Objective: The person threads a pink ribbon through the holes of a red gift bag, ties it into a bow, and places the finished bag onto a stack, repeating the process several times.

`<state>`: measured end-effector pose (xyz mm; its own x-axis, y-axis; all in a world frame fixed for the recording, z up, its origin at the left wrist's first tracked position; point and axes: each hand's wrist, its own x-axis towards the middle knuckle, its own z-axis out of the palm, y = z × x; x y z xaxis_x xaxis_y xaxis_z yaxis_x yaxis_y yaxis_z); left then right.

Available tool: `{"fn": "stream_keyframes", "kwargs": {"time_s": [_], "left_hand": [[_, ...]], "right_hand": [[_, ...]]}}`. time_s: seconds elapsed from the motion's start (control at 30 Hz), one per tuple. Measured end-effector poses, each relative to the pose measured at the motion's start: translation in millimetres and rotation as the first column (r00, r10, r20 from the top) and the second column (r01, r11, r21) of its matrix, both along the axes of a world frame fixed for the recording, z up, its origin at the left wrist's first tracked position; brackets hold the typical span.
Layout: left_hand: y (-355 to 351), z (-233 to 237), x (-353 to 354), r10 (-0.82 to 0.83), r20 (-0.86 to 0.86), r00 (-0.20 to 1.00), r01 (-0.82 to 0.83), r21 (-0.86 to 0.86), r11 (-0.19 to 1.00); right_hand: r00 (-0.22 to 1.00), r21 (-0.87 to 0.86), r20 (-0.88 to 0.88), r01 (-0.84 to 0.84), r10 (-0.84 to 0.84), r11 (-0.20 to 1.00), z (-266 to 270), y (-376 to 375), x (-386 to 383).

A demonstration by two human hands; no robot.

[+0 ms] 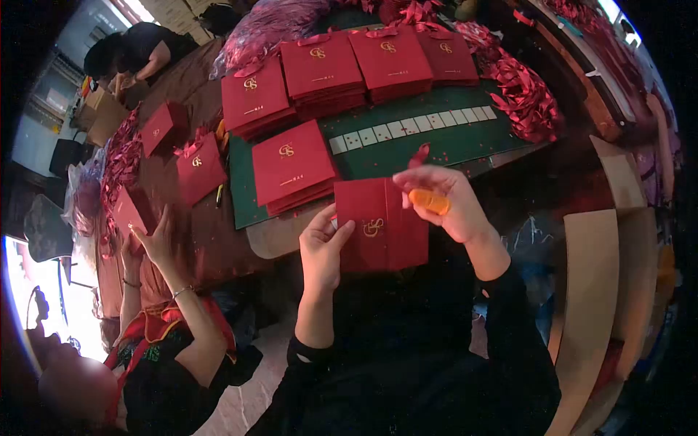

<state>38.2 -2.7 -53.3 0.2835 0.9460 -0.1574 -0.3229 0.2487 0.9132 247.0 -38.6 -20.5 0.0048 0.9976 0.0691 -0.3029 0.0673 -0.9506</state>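
- Pinching the red bag (385, 227) by its left side, the left grip (322, 243) has its thumb pressed on the front, near the gold lettering.
- Closed round an orange-handled tool (429, 201), the right grip (447, 202) sits at the bag's upper right; I can't tell whether it touches the bag.
- A bit of red ribbon (418, 156) pokes up just behind those fingers.
- The bag is over the person's lap, in front of the bench (214, 243).
- Just beyond it, a stack of red bags (294, 163) lies on a green mat (440, 149), with four more stacks behind.
- Right of that nearest stack runs a row of white cards (407, 128), and past its end is a heap of red ribbons (527, 98).
- Over on the left, a co-worker's hands (153, 243) hold another red bag (133, 212).
- Farther back, another person (145, 51) bends over the bench.
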Motion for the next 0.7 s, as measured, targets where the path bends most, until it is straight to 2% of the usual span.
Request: {"fn": "stream_keyframes", "kwargs": {"time_s": [0.03,0.1,0.13,0.3,0.37,0.4,0.43,0.53,0.63,0.7], "left_hand": [[-1,1,-2,-0.018,-0.010,1.000,0.018,-0.013,1.000],[-2,-1,-3,-0.033,-0.017,0.999,0.032,-0.030,0.999],[-3,-2,-4,-0.008,-0.027,1.000,0.007,-0.019,1.000],[-6,-4,-3,0.032,-0.058,0.998,-0.029,0.050,0.998],[-7,-9,-2,0.080,-0.181,0.980,-0.052,0.152,0.987],[-7,-10,-3,0.078,-0.183,0.980,-0.050,0.152,0.987],[-8,-10,-3,0.075,-0.187,0.979,-0.045,0.159,0.986],[-10,-11,-3,0.068,-0.192,0.979,-0.035,0.171,0.985],[-11,-11,-3,0.062,-0.216,0.974,-0.021,0.184,0.983],[-11,-13,-3,0.059,-0.241,0.969,-0.012,0.193,0.981]], "right_hand": [[0.991,-0.063,0.120,-0.051,0.058,0.997,4,-6,-3],[0.885,0.348,0.431,0.015,-0.175,0.937,-9,-2,-27],[0.855,0.309,0.491,0.008,-0.166,0.951,-12,-3,-31],[0.844,0.355,0.485,0.048,-0.228,0.934,-31,-1,-56],[0.822,0.339,0.527,0.031,-0.216,0.940,-28,0,-60],[0.801,0.417,0.531,0.035,-0.275,0.908,-33,2,-61],[0.802,0.417,0.529,0.039,-0.277,0.908,-35,1,-62],[0.842,0.329,0.497,0.040,-0.209,0.943,-35,-1,-63],[0.820,0.280,0.525,0.084,-0.226,0.956,-38,-4,-67],[0.817,0.296,0.483,0.187,-0.315,0.937,-38,-2,-70]]}}
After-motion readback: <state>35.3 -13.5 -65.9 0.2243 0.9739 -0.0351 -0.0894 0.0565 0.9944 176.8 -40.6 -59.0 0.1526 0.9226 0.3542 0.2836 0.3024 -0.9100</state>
